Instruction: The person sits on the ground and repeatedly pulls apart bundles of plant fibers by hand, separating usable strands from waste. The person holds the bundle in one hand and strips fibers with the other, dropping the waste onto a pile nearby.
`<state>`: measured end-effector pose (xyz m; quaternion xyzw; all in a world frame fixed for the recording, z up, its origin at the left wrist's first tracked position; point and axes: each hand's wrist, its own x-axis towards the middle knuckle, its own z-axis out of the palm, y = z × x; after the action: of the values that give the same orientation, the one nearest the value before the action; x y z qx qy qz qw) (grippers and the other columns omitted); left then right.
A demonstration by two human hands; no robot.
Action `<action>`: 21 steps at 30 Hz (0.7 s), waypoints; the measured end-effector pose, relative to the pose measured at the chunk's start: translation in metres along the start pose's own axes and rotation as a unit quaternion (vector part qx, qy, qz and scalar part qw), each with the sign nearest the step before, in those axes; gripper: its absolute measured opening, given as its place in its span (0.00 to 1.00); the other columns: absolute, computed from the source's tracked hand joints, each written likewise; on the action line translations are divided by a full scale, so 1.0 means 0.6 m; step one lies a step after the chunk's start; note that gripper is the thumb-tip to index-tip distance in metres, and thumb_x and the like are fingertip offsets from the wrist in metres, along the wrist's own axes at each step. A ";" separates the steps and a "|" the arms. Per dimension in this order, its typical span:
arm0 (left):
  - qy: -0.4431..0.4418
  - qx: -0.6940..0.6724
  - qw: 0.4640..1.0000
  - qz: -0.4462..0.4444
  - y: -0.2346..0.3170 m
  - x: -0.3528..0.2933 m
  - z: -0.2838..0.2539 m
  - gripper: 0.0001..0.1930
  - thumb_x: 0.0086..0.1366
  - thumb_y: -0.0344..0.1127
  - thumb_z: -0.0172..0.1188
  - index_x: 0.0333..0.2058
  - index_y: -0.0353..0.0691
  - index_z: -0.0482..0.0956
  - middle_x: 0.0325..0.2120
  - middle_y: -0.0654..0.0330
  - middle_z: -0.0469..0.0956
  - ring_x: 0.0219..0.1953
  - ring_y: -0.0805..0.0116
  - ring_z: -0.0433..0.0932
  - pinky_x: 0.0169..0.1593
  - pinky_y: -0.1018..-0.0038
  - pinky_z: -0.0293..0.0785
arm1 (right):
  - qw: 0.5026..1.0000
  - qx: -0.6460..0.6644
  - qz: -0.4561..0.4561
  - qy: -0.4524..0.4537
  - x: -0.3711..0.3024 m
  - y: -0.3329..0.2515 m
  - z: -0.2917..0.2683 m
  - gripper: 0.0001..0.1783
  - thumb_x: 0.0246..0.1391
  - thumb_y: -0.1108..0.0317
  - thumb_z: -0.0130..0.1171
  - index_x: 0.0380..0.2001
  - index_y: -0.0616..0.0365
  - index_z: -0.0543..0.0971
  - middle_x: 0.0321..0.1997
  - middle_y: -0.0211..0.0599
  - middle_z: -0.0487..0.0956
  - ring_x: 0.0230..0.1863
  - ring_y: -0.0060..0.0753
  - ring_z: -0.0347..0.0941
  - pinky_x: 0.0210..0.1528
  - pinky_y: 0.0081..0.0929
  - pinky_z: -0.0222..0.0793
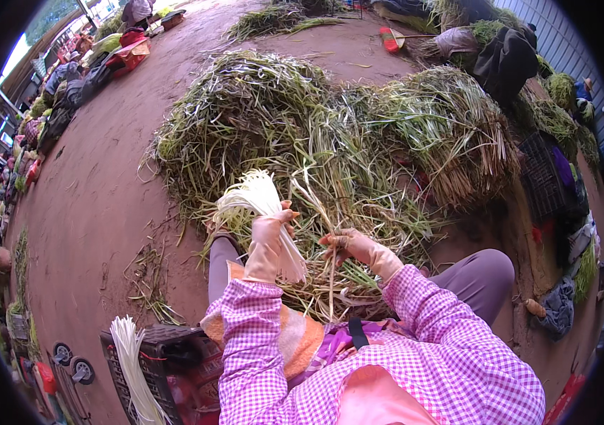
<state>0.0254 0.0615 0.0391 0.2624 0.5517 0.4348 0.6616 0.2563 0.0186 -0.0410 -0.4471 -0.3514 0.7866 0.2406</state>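
Observation:
My left hand (266, 241), in a pale rubber glove with worn fingertips, is closed around a thick bundle of peeled white stalks (258, 193). The bundle fans out above the fist, and its other ends stick out below. To the right, my gloved right hand (360, 249) pinches a thin, yellowish plant stalk (331, 280) that hangs down from the fingers. Both hands are over the near side of a large heap of long green and withered leafy stalks (245, 117). A tied-looking bunch of uncleaned stalks (450, 134) lies at the heap's right side.
At my lower left stands a dark plastic crate (164, 354) with another bundle of white stalks (134, 368) on its edge. Loose scraps (151, 283) lie on the reddish ground. A black crate (544, 173) and dark cloth (507, 62) are at the right. Wheels (82, 370) show lower left.

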 end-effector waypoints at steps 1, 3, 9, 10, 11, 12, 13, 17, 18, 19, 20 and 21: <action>-0.007 -0.008 1.000 0.009 -0.001 0.002 -0.001 0.09 0.67 0.28 0.56 0.44 0.33 0.77 0.29 0.53 0.82 0.17 0.73 0.75 0.20 0.80 0.75 | 0.993 -0.114 0.020 0.021 0.005 -0.002 0.003 0.19 0.67 0.60 0.51 0.52 0.61 0.76 0.40 0.40 0.83 0.36 0.30 0.82 0.32 0.25 0.79; 0.017 -0.006 1.000 0.005 0.001 0.007 -0.001 0.09 0.66 0.27 0.57 0.44 0.35 0.77 0.30 0.53 0.82 0.17 0.74 0.75 0.19 0.79 0.74 | 0.994 -0.052 -0.050 -0.078 0.006 -0.009 0.008 0.20 0.66 0.57 0.52 0.53 0.60 0.76 0.39 0.40 0.84 0.37 0.29 0.81 0.35 0.25 0.79; 0.038 -0.014 0.999 0.016 0.004 0.017 -0.001 0.15 0.63 0.30 0.64 0.48 0.39 0.77 0.29 0.57 0.81 0.17 0.74 0.75 0.20 0.79 0.75 | 0.990 -0.026 -0.074 -0.119 0.008 -0.031 0.024 0.20 0.66 0.60 0.52 0.55 0.61 0.75 0.38 0.36 0.83 0.39 0.30 0.81 0.33 0.25 0.80; 0.041 -0.011 0.999 0.009 0.002 0.018 0.001 0.17 0.61 0.30 0.66 0.49 0.39 0.77 0.28 0.57 0.80 0.17 0.74 0.75 0.20 0.79 0.76 | 0.990 -0.047 -0.068 -0.117 0.010 -0.030 0.028 0.20 0.67 0.61 0.51 0.55 0.61 0.74 0.35 0.35 0.82 0.37 0.30 0.81 0.31 0.24 0.80; 0.022 -0.014 0.999 0.020 -0.002 0.017 0.002 0.21 0.59 0.32 0.69 0.51 0.39 0.76 0.27 0.59 0.79 0.17 0.74 0.75 0.20 0.79 0.76 | 0.990 -0.092 -0.068 -0.083 0.010 -0.028 0.033 0.19 0.67 0.61 0.50 0.56 0.60 0.75 0.34 0.34 0.82 0.36 0.29 0.81 0.31 0.24 0.80; -0.004 -0.045 0.999 0.016 -0.006 0.017 0.004 0.19 0.59 0.32 0.69 0.48 0.36 0.78 0.26 0.58 0.80 0.17 0.73 0.75 0.20 0.78 0.76 | 0.988 -0.133 -0.040 -0.067 0.009 -0.025 0.037 0.19 0.67 0.61 0.50 0.56 0.59 0.75 0.34 0.34 0.82 0.35 0.29 0.81 0.31 0.24 0.79; -0.003 -0.015 1.000 -0.021 -0.008 0.019 0.005 0.18 0.59 0.32 0.69 0.47 0.35 0.78 0.25 0.58 0.80 0.17 0.72 0.76 0.20 0.78 0.77 | 0.980 -0.179 -0.059 -0.056 0.008 -0.022 0.042 0.19 0.68 0.61 0.49 0.56 0.59 0.75 0.34 0.34 0.82 0.34 0.27 0.80 0.32 0.24 0.79; -0.015 0.031 0.999 -0.035 -0.020 0.018 0.010 0.08 0.60 0.31 0.67 0.34 0.31 0.84 0.19 0.58 0.80 0.16 0.72 0.76 0.19 0.76 0.75 | 0.961 -0.274 -0.042 -0.017 -0.010 -0.018 0.059 0.20 0.68 0.60 0.48 0.56 0.59 0.75 0.34 0.33 0.82 0.31 0.24 0.79 0.32 0.26 0.78; -0.014 0.038 0.998 -0.047 -0.022 0.018 0.010 0.07 0.60 0.31 0.66 0.32 0.32 0.85 0.19 0.59 0.80 0.16 0.72 0.76 0.19 0.77 0.74 | 0.966 -0.252 -0.041 -0.038 -0.015 -0.021 0.061 0.19 0.68 0.61 0.48 0.56 0.59 0.75 0.33 0.33 0.82 0.31 0.24 0.79 0.32 0.26 0.78; -0.010 0.054 0.998 -0.031 -0.024 0.017 0.008 0.06 0.60 0.30 0.66 0.32 0.32 0.85 0.18 0.59 0.80 0.16 0.72 0.76 0.19 0.77 0.74 | 0.976 -0.211 0.005 -0.057 -0.017 -0.027 0.062 0.18 0.67 0.62 0.51 0.55 0.56 0.76 0.33 0.35 0.82 0.31 0.24 0.80 0.31 0.25 0.77; -0.006 0.075 0.997 -0.027 -0.025 0.016 0.007 0.06 0.60 0.30 0.66 0.32 0.32 0.85 0.18 0.59 0.80 0.16 0.72 0.76 0.19 0.77 0.73 | 0.981 -0.184 0.039 -0.051 -0.018 -0.036 0.061 0.21 0.64 0.56 0.56 0.54 0.56 0.77 0.34 0.37 0.83 0.28 0.22 0.79 0.29 0.23 0.78; 0.001 0.098 0.995 -0.017 -0.026 0.016 0.006 0.06 0.60 0.29 0.66 0.32 0.32 0.85 0.18 0.60 0.79 0.16 0.73 0.76 0.18 0.78 0.73 | 0.984 -0.178 -0.018 0.027 -0.013 -0.048 0.061 0.22 0.61 0.54 0.58 0.53 0.56 0.77 0.35 0.37 0.83 0.25 0.22 0.77 0.27 0.21 0.78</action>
<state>0.0336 0.0626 0.0224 0.3162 0.5967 0.3680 0.6393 0.2300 0.0193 -0.0018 -0.4974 -0.4870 0.6949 0.1803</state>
